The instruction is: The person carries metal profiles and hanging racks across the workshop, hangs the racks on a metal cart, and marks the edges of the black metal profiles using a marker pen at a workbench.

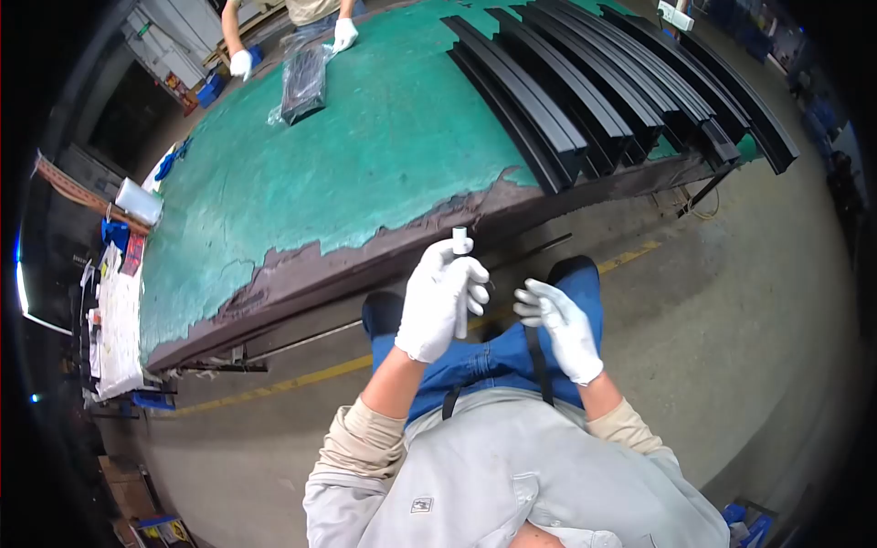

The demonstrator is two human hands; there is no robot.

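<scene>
My left hand [439,301], in a white glove, pinches a small white cylinder [459,239] between thumb and forefinger. It is held up near the worn front edge of the green table [365,173]. To the right, my right hand [559,329], also gloved, is raised above my lap with its fingers apart and nothing in it. The two hands do not touch each other.
Long black metal profiles [585,91] lie side by side on the table's right part, their ends reaching the near edge. A plastic-wrapped dark bundle [304,84] lies at the far side, beside a co-worker's gloved hands [344,35]. A clear roll [139,200] is at the left.
</scene>
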